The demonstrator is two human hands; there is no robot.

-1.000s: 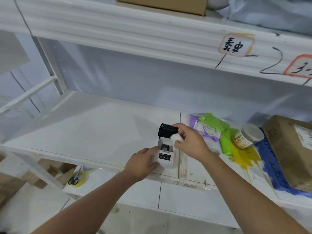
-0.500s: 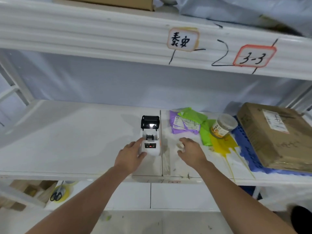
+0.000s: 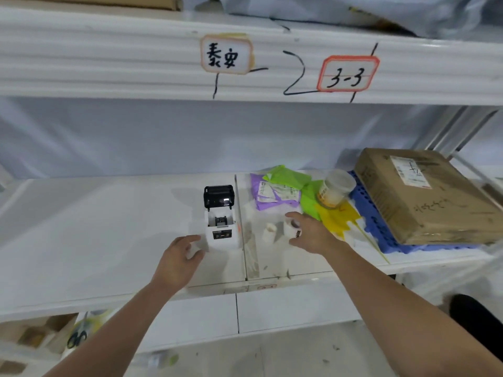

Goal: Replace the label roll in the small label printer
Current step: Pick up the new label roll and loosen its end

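The small white label printer (image 3: 221, 235) stands on the white shelf (image 3: 95, 240), its black lid (image 3: 219, 196) flipped up and its roll bay open. My left hand (image 3: 178, 258) sits just left of the printer's base, fingers spread and holding nothing. A small white roll (image 3: 269, 233) stands alone on the shelf to the right of the printer. Further right, my right hand (image 3: 311, 235) curls thumb and fingers around a larger white label roll (image 3: 290, 227) that rests on the shelf.
Purple and green mailer bags (image 3: 277, 189), a lidded plastic jar (image 3: 336, 187), yellow sheet (image 3: 337, 217), a blue pallet (image 3: 373, 221) and a big cardboard box (image 3: 424, 194) crowd the right. The upper shelf beam (image 3: 136, 63) hangs overhead. Scissors (image 3: 77, 338) lie below.
My right hand left the printer, set the small white roll on the shelf, then moved right onto the larger roll. My left hand slid off the printer's front to its left side.
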